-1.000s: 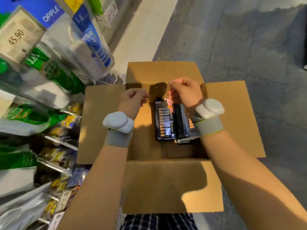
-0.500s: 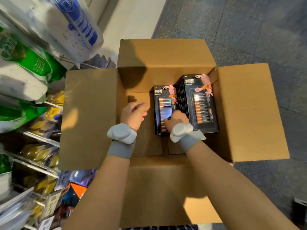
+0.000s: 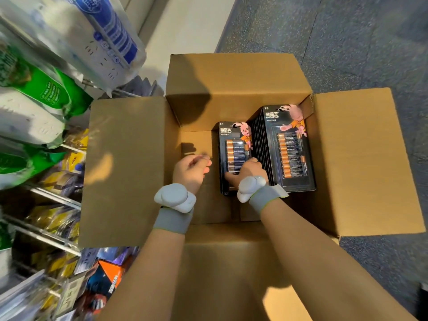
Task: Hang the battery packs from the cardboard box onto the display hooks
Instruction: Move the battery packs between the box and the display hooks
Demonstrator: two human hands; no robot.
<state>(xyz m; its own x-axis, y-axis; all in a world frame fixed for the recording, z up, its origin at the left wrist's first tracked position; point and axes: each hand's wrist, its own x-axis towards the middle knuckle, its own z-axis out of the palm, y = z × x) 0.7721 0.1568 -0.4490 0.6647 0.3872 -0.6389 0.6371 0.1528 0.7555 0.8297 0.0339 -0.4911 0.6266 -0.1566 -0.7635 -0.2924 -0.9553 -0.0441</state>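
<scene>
Battery packs: two stacks lie in the right half of the cardboard box [image 3: 231,89], side by side and touching.
5-size stack [image 3: 234,140]: the shorter one, to your left, with a "5" mark at the top corner of the front card.
7-size stack [image 3: 289,147]: the taller one, against the right wall and far right corner, marked "7". The black edges of many cards show down its left side.
Writing: both cards read "DURACELL" under three Chinese characters, with a pink rabbit at the header. The smaller print is too fine to read.
Orientation: the packs lie flat and face up. Their long axis runs away from you, header at the far end, and the cells lie crosswise in a column.
Right hand [image 3: 247,171]: you grip the near end of the 5-size stack, thumb on the face and fingers curled over its right edge. How many cards you hold cannot be told.
Left hand [image 3: 190,170]: it hovers over the bare box floor to the left of the stacks, fingers loosely curled, with nothing seen in it.
Wrists: each wears a grey band [image 3: 173,218] with a white device.
Box: all four flaps are folded out, and it sits on a dark speckled floor [image 3: 347,42].
Display: to your left hang green-and-white packets [image 3: 34,96] and a blue-and-white pack [image 3: 104,31]. Their labels are blurred.
</scene>
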